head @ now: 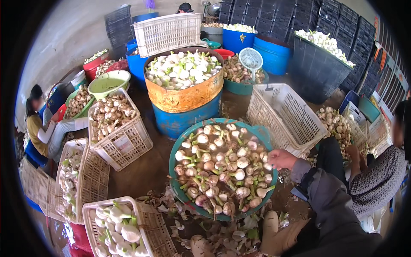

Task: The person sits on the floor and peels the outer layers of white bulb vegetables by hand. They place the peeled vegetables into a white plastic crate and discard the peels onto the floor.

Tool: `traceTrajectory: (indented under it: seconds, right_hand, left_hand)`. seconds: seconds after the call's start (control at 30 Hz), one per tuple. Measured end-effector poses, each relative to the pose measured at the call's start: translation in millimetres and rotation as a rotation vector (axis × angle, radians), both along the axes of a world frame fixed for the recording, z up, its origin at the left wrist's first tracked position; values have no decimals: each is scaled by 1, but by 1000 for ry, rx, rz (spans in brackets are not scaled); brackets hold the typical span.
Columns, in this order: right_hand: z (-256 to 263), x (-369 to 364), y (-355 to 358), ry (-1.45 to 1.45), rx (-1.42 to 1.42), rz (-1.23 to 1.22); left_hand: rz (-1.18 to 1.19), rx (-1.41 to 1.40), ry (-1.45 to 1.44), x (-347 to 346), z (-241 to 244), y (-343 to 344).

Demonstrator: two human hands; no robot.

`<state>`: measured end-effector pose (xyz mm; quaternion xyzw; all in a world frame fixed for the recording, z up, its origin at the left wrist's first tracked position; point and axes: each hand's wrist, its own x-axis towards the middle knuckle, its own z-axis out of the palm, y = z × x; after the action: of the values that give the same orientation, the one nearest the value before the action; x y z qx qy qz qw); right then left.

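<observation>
A round green plastic tub (173, 184) on the floor before me holds murky water and many garlic bulbs (242, 162) with short green stems, some peeled white, others brown with dirt. My right hand (282, 159), in a grey sleeve, is at the tub's right rim with its fingers bent over the edge. Whether it grips the rim or a bulb there is unclear. My left hand is out of view. At lower left, a white plastic crate (141, 208) is full of cleaned white garlic (123, 229).
Behind the tub stands a blue-and-orange drum (186, 99) heaped with peeled garlic. An open white crate (289, 119) is at right, a crate of brown bulbs (112, 112) at left. Garlic skins (237, 236) litter the floor. One person (379, 180) sits close at right, another (40, 128) at far left.
</observation>
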<state>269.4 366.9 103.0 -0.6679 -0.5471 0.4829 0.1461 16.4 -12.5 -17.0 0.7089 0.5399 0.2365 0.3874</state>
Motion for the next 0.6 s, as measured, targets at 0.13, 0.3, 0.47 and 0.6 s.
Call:
traceTrajectory:
  seconds: [0.13, 0.3, 0.47, 0.6]
  right_hand:
    - [-56, 8, 41, -416, 323, 262]
    - [-97, 0, 91, -580, 491, 282]
    - [-133, -6, 128, -694, 590, 423]
    - [-142, -22, 127, -771, 530, 438]
  left_hand:
    - [-159, -311, 92, 3, -32, -4]
    - [27, -308, -102, 0, 20, 35]
    - [198, -463, -228, -1, 20, 49]
    - [242, 40, -261, 4, -18, 30]
